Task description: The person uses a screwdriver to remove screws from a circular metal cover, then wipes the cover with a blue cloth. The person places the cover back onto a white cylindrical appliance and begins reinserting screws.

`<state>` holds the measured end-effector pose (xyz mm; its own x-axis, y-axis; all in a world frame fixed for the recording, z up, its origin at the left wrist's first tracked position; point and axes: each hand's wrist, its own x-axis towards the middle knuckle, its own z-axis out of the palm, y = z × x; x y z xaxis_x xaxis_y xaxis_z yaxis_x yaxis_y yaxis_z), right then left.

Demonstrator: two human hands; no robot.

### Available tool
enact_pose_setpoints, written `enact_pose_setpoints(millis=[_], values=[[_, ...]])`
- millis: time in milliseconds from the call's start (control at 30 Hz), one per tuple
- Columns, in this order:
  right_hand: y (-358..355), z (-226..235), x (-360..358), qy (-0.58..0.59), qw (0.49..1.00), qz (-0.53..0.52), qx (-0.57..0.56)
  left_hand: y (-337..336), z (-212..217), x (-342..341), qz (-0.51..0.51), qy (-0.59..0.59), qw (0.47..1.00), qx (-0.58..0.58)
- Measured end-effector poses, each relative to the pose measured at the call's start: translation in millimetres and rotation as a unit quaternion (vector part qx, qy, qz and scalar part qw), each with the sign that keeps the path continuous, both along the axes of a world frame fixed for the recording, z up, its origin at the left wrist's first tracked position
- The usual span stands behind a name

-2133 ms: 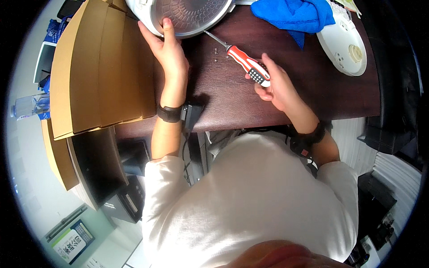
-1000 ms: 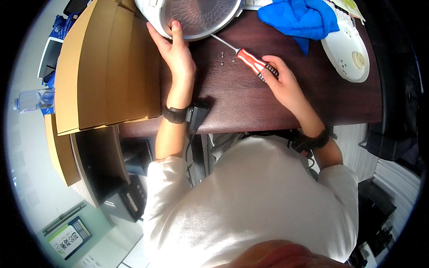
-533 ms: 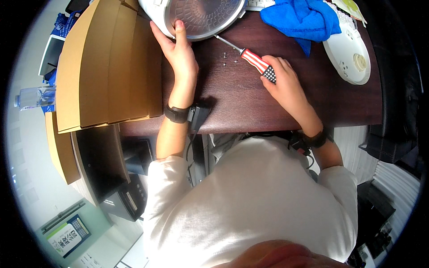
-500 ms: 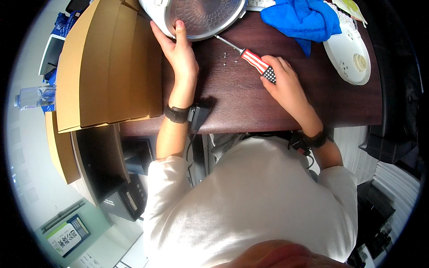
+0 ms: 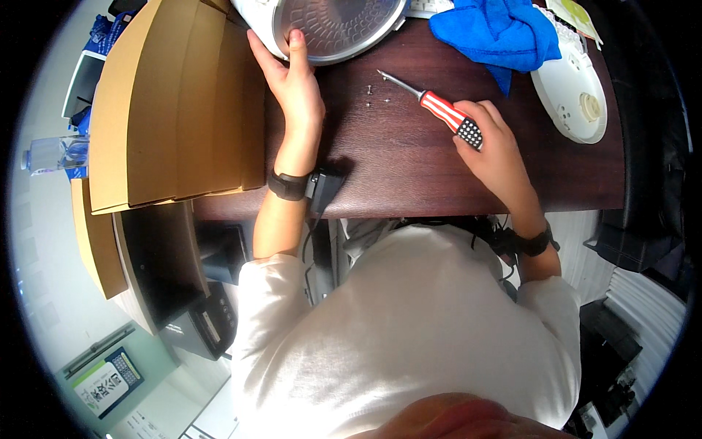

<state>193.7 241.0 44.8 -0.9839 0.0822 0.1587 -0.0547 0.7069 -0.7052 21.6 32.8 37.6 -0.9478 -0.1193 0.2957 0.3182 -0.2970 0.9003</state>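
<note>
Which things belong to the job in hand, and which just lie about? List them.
Job, apparently: screwdriver in the right hand; metal-faced appliance at the left hand; screws; possibly white cover.

Lying about, apparently: blue cloth; cardboard box; clear bottle.

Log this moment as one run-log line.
left hand: gripping silver-faced appliance | right hand: holding screwdriver, tip apart from appliance | table: small screws, blue cloth

Screwdriver point(image 5: 442, 110) is displaying red-white stripes, white-dotted black patch | appliance point(image 5: 344, 33) is showing white and silver | cloth point(image 5: 497, 36) is showing blue
</note>
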Motion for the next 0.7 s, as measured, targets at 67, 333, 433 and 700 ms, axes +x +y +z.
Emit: enact_pose_setpoints(millis=[67,333,433,700], values=[[5.3,4.3,4.5,0.015,1.0,-0.013,-0.003,-1.6,-7.0,-5.4,0.016,0.023,0.999,-0.035],[26.6,8.3,16.2,-0.015,0.999,-0.027,0.019,-3.1,-13.7,-9.1,0.025,0.061,0.993,-0.093],[27.8,11.9,20.4,-0.012,1.0,-0.022,0.008,-4.3,-14.2,-10.5,0.031,0.071,0.992,-0.104],[34.8,14.9,22.5,-0.036,0.998,0.011,-0.05,-14.1,-4.5,-8.1,0.025,0.072,0.979,-0.187]])
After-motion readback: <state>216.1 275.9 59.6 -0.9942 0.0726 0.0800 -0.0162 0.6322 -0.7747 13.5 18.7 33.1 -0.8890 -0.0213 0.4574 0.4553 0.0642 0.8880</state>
